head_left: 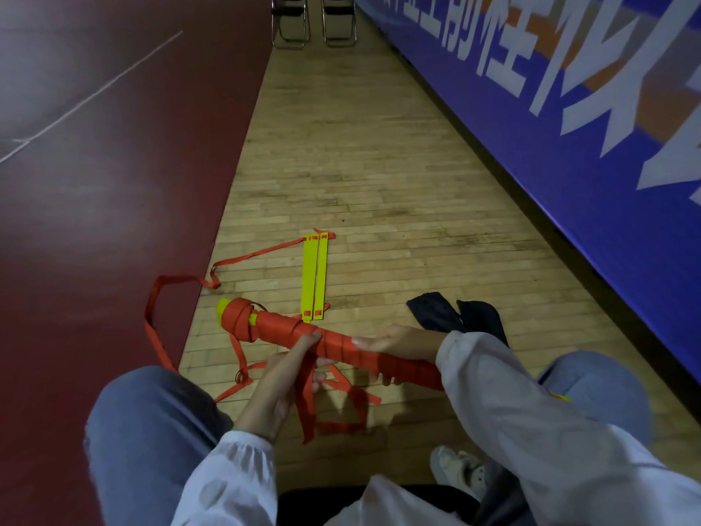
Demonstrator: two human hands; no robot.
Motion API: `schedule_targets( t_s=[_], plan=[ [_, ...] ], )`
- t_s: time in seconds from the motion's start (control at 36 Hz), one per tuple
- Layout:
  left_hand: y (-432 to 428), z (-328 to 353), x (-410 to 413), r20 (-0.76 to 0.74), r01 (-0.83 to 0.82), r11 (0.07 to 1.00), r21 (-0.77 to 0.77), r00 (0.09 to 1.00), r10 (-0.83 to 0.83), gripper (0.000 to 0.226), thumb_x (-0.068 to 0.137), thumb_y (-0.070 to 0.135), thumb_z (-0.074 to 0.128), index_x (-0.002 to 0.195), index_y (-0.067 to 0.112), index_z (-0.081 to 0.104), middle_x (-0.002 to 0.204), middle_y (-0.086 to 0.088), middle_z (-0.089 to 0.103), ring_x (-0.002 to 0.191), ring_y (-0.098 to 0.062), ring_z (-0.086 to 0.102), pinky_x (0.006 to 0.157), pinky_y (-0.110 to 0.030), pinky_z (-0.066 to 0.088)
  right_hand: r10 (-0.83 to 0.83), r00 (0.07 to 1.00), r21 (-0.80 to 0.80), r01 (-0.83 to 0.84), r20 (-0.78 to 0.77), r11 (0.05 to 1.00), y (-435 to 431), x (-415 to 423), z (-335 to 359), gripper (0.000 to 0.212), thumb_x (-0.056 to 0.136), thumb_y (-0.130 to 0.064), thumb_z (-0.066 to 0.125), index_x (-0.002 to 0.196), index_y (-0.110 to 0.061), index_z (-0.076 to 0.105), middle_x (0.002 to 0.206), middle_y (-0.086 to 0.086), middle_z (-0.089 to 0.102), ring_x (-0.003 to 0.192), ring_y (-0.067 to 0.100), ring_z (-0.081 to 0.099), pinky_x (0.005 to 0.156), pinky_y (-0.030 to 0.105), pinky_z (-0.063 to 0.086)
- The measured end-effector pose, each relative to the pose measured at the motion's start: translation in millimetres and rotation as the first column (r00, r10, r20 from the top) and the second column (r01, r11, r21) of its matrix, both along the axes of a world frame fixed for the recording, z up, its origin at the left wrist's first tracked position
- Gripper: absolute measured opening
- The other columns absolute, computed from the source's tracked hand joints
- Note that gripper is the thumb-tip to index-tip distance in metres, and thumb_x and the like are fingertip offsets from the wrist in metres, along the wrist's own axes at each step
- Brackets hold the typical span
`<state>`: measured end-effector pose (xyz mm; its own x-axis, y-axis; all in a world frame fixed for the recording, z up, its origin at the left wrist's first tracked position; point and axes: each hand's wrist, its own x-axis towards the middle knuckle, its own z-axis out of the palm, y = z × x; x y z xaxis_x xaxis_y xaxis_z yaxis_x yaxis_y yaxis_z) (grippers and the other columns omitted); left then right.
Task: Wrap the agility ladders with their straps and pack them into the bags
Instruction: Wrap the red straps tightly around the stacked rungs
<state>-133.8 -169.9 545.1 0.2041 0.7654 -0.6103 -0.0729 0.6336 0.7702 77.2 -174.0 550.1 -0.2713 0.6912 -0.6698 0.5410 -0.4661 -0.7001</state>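
Head view: the ladder bundle (273, 325) lies left-to-right, right hand (403, 343) gripping its nearer end, left hand (274, 385) apparently pinching the strap (305, 411) against its middle.

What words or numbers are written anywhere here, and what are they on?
Blue wall banner: big white Chinese characters, slanted, blurred and cut off by the picture edge; I cannot read them surely.
Wrapped ladder, yellow rungs, red strap, dark bag: no writing shows.
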Motion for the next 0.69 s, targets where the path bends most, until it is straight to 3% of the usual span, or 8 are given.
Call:
schedule_targets(
  t_s=[0.11, 0.25, 0.36, 0.42, 0.47, 0.56, 0.69],
  plan=[
    [-0.2, -0.4, -3.0, 0.028, 0.019, 1.000, -0.008, 0.999, -0.019, 0.042, 0.088, 0.034, 0.065, 0.109, -0.003, 0.062, 0.092, -0.021, 0.073, 0.044, -0.014, 0.058, 0.040, -0.021, 0.046, -0.044, 0.998, -0.002, 0.044, -0.047, 0.999, -2.1, -1.8, 8.0, 0.064, 0.092, -0.054, 0.053, 0.111, 0.007, 0.064, 0.074, 0.005, 0.067, 0.063, 0.013, 0.063, 0.057, 0.018, 0.052],
    [0.2, 3.4, -5.1, 0.052, 0.113, 0.993, -0.046, 0.993, -0.110, 0.043, 0.086, 0.047, 0.061, 0.107, 0.010, 0.066, 0.090, -0.014, 0.075, 0.049, -0.015, 0.063, 0.046, -0.022, 0.050, -0.085, 0.994, 0.034, 0.088, -0.074, 0.996, -7.1, -3.8, 10.9, 0.037, 0.092, -0.046, 0.058, 0.088, -0.010, 0.066, 0.076, 0.003, 0.066, 0.061, 0.011, 0.061, 0.049, 0.016, 0.048],
    [1.2, 3.5, -5.4, 0.045, 0.155, 0.985, -0.073, 0.987, -0.151, 0.049, 0.087, 0.052, 0.058, 0.106, 0.007, 0.063, 0.090, -0.012, 0.075, 0.051, -0.016, 0.065, 0.048, -0.022, 0.049, -0.109, 0.992, 0.138, 0.116, -0.061, 0.984, -8.6, -2.9, 7.7, 0.048, 0.088, -0.050, 0.063, 0.094, -0.003, 0.069, 0.079, 0.008, 0.065, 0.063, 0.014, 0.059, 0.056, 0.018, 0.047],
    [1.8, 2.8, -4.7, 0.048, 0.156, 0.985, -0.079, 0.987, -0.152, 0.048, 0.087, 0.052, 0.057, 0.102, 0.006, 0.062, 0.090, -0.013, 0.075, 0.051, -0.016, 0.065, 0.048, -0.022, 0.049, -0.119, 0.991, 0.190, 0.127, -0.056, 0.974, -8.6, -3.2, 4.7, 0.056, 0.075, -0.062, 0.068, 0.085, -0.006, 0.070, 0.079, 0.011, 0.063, 0.067, 0.022, 0.056, 0.063, 0.028, 0.047],
    [2.2, 1.8, -4.3, 0.054, 0.162, 0.984, -0.072, 0.986, -0.158, 0.045, 0.088, 0.050, 0.057, 0.098, 0.006, 0.061, 0.090, -0.014, 0.075, 0.051, -0.016, 0.064, 0.048, -0.021, 0.048, -0.158, 0.986, 0.221, 0.167, -0.058, 0.961, -8.4, -4.6, 0.6, 0.049, 0.071, -0.061, 0.071, 0.074, -0.012, 0.068, 0.073, 0.007, 0.062, 0.069, 0.022, 0.054, 0.069, 0.033, 0.046],
    [2.4, 1.2, -3.5, 0.065, 0.169, 0.984, -0.050, 0.984, -0.166, 0.042, 0.090, 0.045, 0.058, 0.098, 0.004, 0.061, 0.090, -0.015, 0.074, 0.048, -0.016, 0.062, 0.044, -0.020, 0.047, -0.219, 0.976, 0.284, 0.214, -0.014, 0.934, -8.7, -4.5, -3.7, 0.041, 0.080, -0.050, 0.072, 0.084, -0.009, 0.071, 0.072, -0.001, 0.062, 0.068, 0.012, 0.056, 0.073, 0.028, 0.045],
    [4.2, 4.6, -1.8, 0.028, 0.157, 0.987, -0.028, 0.987, -0.157, 0.036, 0.092, 0.038, 0.058, 0.100, 0.002, 0.061, 0.081, -0.015, 0.073, 0.038, -0.014, 0.050, 0.038, -0.019, 0.041, -0.241, 0.970, 0.342, 0.213, 0.043, 0.915, -10.7, -4.5, -7.7, 0.033, 0.080, -0.049, 0.073, 0.089, -0.018, 0.068, 0.071, -0.010, 0.057, 0.068, 0.006, 0.053, 0.072, 0.022, 0.041]
  ],
)
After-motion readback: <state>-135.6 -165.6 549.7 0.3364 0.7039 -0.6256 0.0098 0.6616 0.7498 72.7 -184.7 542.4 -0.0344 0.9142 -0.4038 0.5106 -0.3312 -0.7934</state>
